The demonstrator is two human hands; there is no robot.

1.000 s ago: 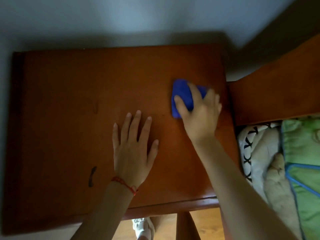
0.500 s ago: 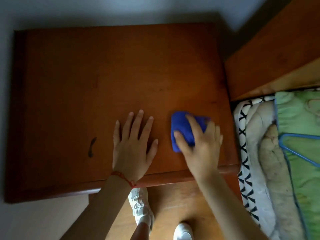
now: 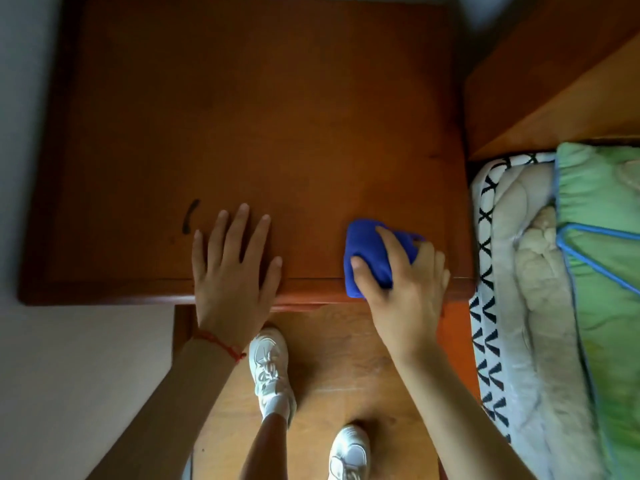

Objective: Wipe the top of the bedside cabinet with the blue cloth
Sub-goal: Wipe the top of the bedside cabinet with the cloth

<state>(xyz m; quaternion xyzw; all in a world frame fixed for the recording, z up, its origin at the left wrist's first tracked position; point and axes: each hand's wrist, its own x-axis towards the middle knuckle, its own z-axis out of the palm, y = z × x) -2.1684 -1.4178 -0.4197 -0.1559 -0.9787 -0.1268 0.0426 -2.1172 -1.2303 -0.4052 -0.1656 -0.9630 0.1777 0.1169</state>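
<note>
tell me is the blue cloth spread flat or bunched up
Bunched up: the blue cloth is a thick wad gripped under the right hand at the cabinet top's front edge.

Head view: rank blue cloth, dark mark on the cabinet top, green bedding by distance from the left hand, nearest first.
From the left hand:
1. dark mark, just off its outer side on the cabinet top
2. blue cloth, toward the bed, under the right hand
3. green bedding, farthest, beyond the cabinet

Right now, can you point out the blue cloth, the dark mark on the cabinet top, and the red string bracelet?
blue cloth [image 3: 366, 251], head view, bare fold left of the forefinger.
dark mark [image 3: 189, 216], head view, middle of the streak.
red string bracelet [image 3: 218, 342], head view, strand across the left wrist.
</note>
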